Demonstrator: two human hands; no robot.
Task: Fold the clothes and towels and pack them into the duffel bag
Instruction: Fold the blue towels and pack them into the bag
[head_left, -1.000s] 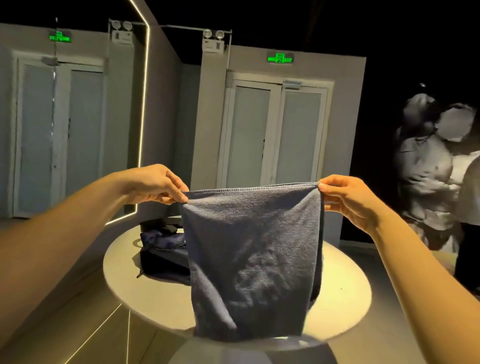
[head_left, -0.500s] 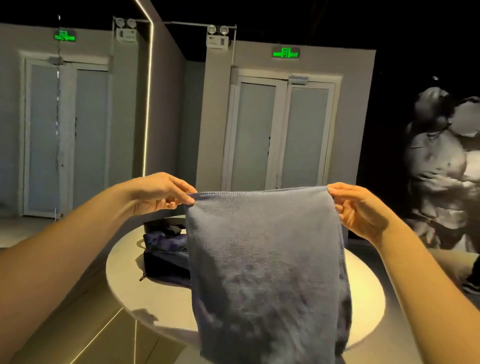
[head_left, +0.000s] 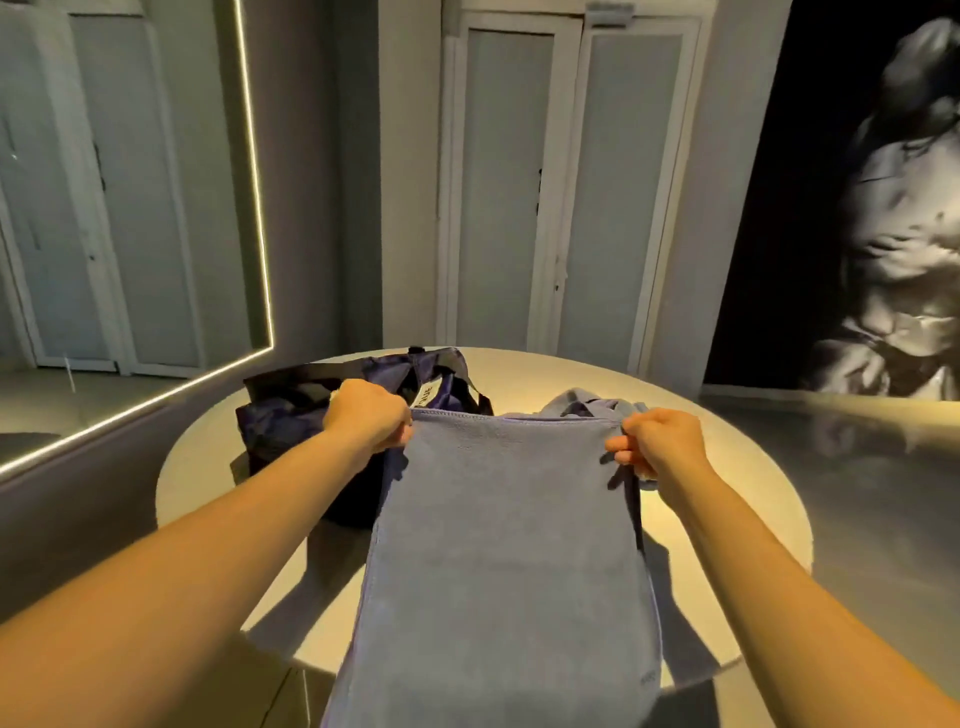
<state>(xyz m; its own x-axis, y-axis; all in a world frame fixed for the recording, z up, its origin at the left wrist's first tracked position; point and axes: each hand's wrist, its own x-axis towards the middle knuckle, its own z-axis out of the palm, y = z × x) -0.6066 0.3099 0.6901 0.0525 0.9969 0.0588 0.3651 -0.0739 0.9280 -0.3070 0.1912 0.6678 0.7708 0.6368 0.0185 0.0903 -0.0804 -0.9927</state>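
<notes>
The towel (head_left: 509, 545), cut off below, overlaps the duffel bag (head_left: 291, 415); left hand (head_left: 366, 415) and right hand (head_left: 660, 441) pinch its top corners

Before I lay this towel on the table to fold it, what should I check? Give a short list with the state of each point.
1. Left hand grips towel corner: ok.
2. Right hand grips other corner: ok.
3. Top edge taut: ok.
4. Table under towel free: cannot tell, hidden.
5. Bag open: cannot tell.
6. Lower edge even: cannot tell, out of view.
</notes>
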